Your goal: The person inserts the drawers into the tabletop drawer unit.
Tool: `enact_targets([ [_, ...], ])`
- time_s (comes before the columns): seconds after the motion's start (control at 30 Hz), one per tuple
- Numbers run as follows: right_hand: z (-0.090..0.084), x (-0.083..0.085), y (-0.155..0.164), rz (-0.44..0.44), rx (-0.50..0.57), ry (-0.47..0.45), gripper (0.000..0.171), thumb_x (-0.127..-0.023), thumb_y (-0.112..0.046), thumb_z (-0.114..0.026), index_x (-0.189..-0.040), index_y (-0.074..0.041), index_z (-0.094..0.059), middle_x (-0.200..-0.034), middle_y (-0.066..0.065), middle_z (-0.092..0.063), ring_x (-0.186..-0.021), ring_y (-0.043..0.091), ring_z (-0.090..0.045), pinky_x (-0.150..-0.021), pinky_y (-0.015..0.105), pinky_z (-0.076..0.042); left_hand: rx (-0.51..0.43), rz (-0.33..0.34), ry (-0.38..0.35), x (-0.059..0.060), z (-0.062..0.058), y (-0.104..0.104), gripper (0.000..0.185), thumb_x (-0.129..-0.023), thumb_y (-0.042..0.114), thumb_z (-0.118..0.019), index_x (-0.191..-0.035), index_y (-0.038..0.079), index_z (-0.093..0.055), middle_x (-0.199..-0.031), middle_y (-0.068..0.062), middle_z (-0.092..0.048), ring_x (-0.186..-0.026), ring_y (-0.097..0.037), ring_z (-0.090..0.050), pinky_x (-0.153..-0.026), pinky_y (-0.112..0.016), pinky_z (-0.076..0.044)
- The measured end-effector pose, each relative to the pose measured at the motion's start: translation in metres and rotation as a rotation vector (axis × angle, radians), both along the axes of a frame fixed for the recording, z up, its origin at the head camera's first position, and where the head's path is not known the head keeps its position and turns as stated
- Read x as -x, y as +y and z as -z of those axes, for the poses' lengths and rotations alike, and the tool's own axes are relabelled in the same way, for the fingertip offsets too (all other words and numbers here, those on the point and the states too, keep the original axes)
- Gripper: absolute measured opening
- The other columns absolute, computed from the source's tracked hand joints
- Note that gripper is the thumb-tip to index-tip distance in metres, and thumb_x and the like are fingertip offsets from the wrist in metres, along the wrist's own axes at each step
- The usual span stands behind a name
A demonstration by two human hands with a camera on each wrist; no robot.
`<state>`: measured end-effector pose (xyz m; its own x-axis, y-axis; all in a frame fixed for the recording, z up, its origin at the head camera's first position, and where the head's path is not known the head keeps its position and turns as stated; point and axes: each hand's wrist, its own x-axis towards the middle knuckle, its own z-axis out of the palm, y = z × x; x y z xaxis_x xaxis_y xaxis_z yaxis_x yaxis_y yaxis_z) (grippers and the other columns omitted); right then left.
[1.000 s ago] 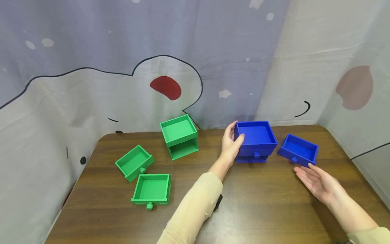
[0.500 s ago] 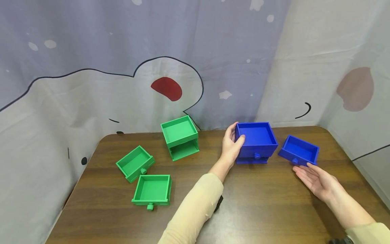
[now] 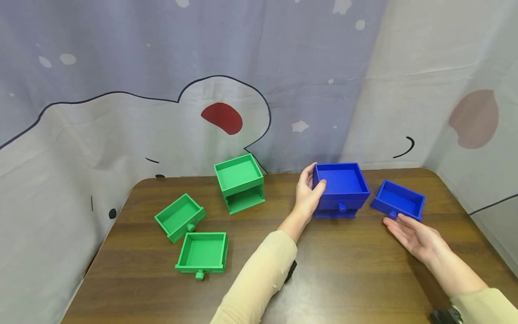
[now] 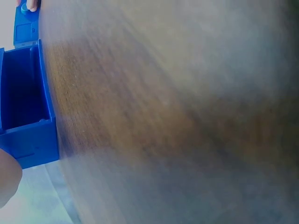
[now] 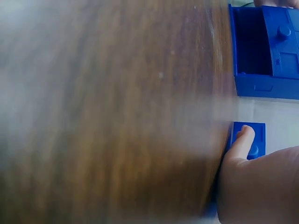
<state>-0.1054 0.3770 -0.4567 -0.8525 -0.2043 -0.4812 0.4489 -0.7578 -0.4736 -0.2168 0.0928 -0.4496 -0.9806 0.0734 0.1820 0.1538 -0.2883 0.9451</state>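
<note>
nearest on the bench (image 3: 348, 270) lie two loose green drawers (image 3: 201, 252), well left of both hands. the right hand (image 3: 413, 234) lies flat, palm up, fingertips at the front of the loose blue drawer (image 3: 398, 200), while the left hand (image 3: 307, 195) grips the left wall of the blue cabinet (image 3: 341, 189). farther back left stands the green cabinet (image 3: 239, 182), before the curtain (image 3: 162, 90).

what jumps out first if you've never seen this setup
Bright blue against brown wood: the left hand grips the blue cabinet at the table's far edge, while the right hand, fingers straight, touches a loose blue drawer beside it. On the left sit a green cabinet and two green drawers.
</note>
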Motion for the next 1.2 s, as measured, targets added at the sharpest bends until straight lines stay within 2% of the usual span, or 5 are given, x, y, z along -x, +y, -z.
enact_targets([
  [0.13, -0.001, 0.001, -0.004, 0.027, -0.023, -0.020, 0.034, -0.112, -0.004, -0.046, -0.092, 0.003, -0.072, -0.095, 0.024, -0.080, -0.090, 0.031, -0.082, -0.090, 0.034, -0.067, -0.001, -0.003, 0.004, -0.001, 0.000, 0.000, 0.062, -0.091, -0.005, -0.060, -0.152, -0.003, -0.048, -0.160, -0.024, -0.049, -0.153, -0.035, -0.045, -0.132, -0.042, -0.033],
  [0.43, -0.002, 0.001, -0.008, 0.033, -0.068, 0.000, 0.038, -0.111, -0.005, -0.048, -0.090, 0.000, -0.079, -0.092, 0.019, -0.082, -0.088, 0.026, -0.082, -0.087, 0.029, -0.067, 0.003, -0.004, -0.001, 0.000, 0.001, 0.000, 0.062, -0.091, -0.005, -0.060, -0.153, -0.003, -0.049, -0.160, -0.024, -0.049, -0.153, -0.035, -0.045, -0.132, -0.041, -0.033],
  [0.7, -0.001, 0.001, -0.008, 0.053, -0.105, -0.034, 0.037, -0.110, -0.005, -0.051, -0.088, -0.002, -0.080, -0.090, 0.014, -0.082, -0.088, 0.022, -0.082, -0.087, 0.027, -0.066, 0.003, 0.000, 0.003, -0.001, 0.000, -0.001, 0.063, -0.092, -0.004, -0.061, -0.153, -0.003, -0.048, -0.160, -0.023, -0.048, -0.152, -0.035, -0.045, -0.132, -0.044, -0.033],
  [1.2, 0.003, -0.011, -0.015, 0.070, -0.006, -0.047, 0.031, -0.110, 0.000, -0.050, -0.091, 0.002, -0.074, -0.092, 0.019, -0.081, -0.089, 0.026, -0.082, -0.091, 0.026, -0.065, 0.001, -0.006, 0.018, 0.000, 0.001, 0.000, 0.063, -0.091, -0.004, -0.061, -0.153, -0.006, -0.047, -0.160, -0.025, -0.048, -0.152, -0.036, -0.046, -0.132, -0.044, -0.033],
])
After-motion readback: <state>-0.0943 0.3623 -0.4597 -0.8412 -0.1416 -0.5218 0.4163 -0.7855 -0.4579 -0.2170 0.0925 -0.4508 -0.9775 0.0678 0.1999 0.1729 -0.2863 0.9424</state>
